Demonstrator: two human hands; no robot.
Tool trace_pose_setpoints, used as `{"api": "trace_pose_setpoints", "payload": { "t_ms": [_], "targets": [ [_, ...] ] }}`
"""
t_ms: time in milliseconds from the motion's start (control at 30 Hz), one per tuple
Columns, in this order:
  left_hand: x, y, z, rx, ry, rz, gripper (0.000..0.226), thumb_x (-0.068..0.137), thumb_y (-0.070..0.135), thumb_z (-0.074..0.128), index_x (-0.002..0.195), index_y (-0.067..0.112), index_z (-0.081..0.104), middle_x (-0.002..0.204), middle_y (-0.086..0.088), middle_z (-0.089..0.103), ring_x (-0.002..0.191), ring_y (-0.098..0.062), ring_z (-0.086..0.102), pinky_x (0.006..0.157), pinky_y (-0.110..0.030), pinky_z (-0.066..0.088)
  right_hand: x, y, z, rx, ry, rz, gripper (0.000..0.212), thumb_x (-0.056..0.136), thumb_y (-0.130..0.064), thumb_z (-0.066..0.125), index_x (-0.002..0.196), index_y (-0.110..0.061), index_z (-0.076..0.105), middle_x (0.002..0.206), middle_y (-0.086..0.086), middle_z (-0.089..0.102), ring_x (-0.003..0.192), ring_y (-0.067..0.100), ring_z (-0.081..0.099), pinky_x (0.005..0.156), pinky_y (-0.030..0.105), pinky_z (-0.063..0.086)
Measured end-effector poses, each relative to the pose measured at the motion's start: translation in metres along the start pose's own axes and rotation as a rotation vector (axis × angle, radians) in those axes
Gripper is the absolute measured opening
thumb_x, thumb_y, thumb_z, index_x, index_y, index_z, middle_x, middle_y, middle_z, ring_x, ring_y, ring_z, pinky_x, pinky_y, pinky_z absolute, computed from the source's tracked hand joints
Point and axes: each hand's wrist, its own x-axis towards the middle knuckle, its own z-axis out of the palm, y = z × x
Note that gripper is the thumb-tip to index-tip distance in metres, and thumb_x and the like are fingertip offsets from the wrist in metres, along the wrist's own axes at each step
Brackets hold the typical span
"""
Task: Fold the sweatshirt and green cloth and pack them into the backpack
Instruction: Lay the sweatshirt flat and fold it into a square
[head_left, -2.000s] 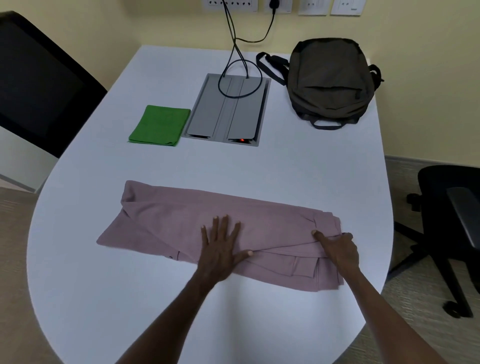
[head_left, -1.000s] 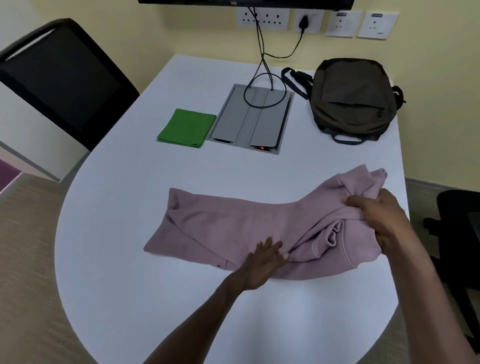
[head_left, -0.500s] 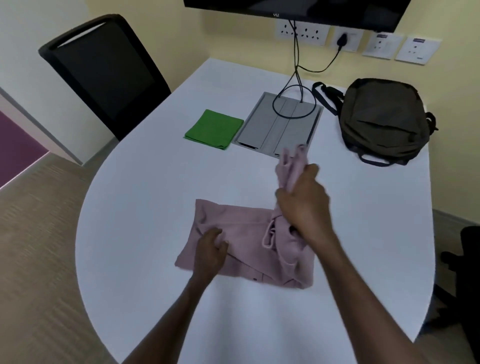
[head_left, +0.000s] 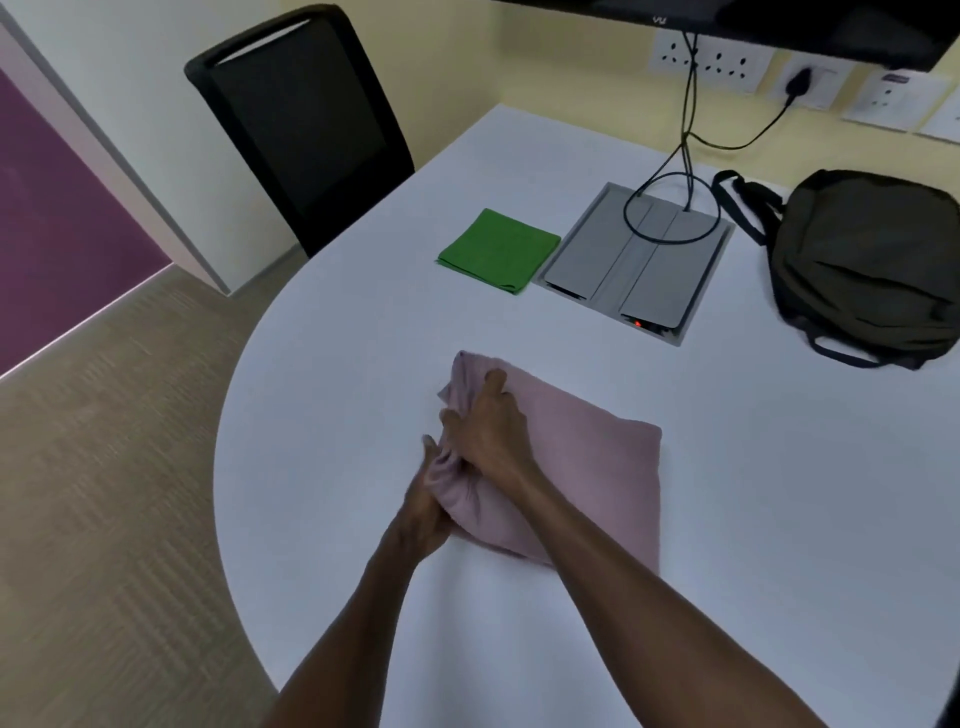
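The pink sweatshirt (head_left: 592, 467) lies folded into a compact rectangle near the front of the white table (head_left: 363, 364). My right hand (head_left: 485, 431) lies on its left edge, fingers curled into the bunched fabric. My left hand (head_left: 426, 499) grips the same edge from below, at the near left corner, thumb up. The green cloth (head_left: 498, 249) lies flat and folded at the middle back. The dark olive backpack (head_left: 867, 265) lies at the far right of the table, apart from both hands; whether it is zipped I cannot tell.
A grey cable box lid (head_left: 634, 260) with black cables (head_left: 685, 156) sits between cloth and backpack. A black chair (head_left: 301, 114) stands at the table's far left. Wall sockets (head_left: 711, 62) and a screen's lower edge are behind. The table's rounded edge curves at the left.
My right hand carried the sweatshirt's right half over to the left and laid it down, so the garment is now half as wide. My left hand moved to the left edge.
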Motion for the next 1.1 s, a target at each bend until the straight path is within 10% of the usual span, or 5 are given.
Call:
{"api": "trace_pose_setpoints", "payload": {
  "t_ms": [133, 333, 567, 900, 1100],
  "targets": [
    [0.004, 0.012, -0.03, -0.014, 0.03, -0.05, 0.093, 0.081, 0.083, 0.038, 0.132, 0.008, 0.061, 0.131, -0.016, 0.065, 0.126, -0.033, 0.058, 0.112, -0.052, 0.039, -0.002, 0.039, 0.003, -0.077, -0.114, -0.035, 0.056, 0.094, -0.039, 0.055, 0.136, -0.006, 0.037, 0.125, 0.013, 0.057, 0.111, 0.03, 0.057, 0.084, 0.033, 0.045],
    [0.01, 0.027, -0.034, 0.532, 0.099, 0.015, 0.069, 0.073, 0.037, 0.085, 0.132, 0.011, 0.059, 0.122, -0.006, 0.07, 0.106, -0.025, 0.069, 0.096, -0.048, 0.055, -0.009, 0.115, 0.004, -0.375, -0.114, -0.284, 0.069, 0.092, -0.049, 0.053, 0.151, -0.019, 0.033, 0.157, 0.008, 0.034, 0.146, 0.026, 0.028, 0.12, 0.045, 0.014],
    [0.014, 0.02, -0.044, 0.889, 0.303, 0.156, 0.079, 0.063, 0.026, 0.086, 0.133, 0.007, 0.055, 0.123, -0.01, 0.067, 0.099, -0.022, 0.064, 0.077, -0.027, 0.051, -0.019, 0.137, 0.014, -0.628, -0.158, -0.48, 0.087, 0.088, -0.073, 0.038, 0.158, -0.029, 0.013, 0.165, 0.005, -0.007, 0.153, 0.026, -0.008, 0.118, 0.06, -0.011],
    [0.032, -0.032, 0.0, 1.406, 0.296, 1.13, 0.042, 0.098, 0.012, 0.049, 0.134, -0.008, 0.05, 0.136, -0.028, 0.055, 0.128, -0.04, 0.051, 0.109, -0.05, 0.043, -0.01, 0.15, 0.011, -0.728, -0.146, -0.353, 0.089, 0.089, -0.077, 0.027, 0.159, -0.025, 0.012, 0.166, 0.006, 0.003, 0.153, 0.032, 0.001, 0.111, 0.071, -0.009],
    [0.055, -0.025, 0.032, 1.569, 0.121, 0.67, 0.072, 0.102, 0.057, 0.011, 0.155, 0.011, 0.028, 0.163, -0.014, 0.021, 0.151, -0.036, 0.014, 0.119, -0.063, 0.016, -0.001, 0.156, -0.007, -0.662, 0.011, -0.262, 0.068, 0.096, -0.057, 0.03, 0.155, -0.023, 0.03, 0.163, 0.01, 0.019, 0.151, 0.033, 0.014, 0.112, 0.073, 0.001]
  ]
}}
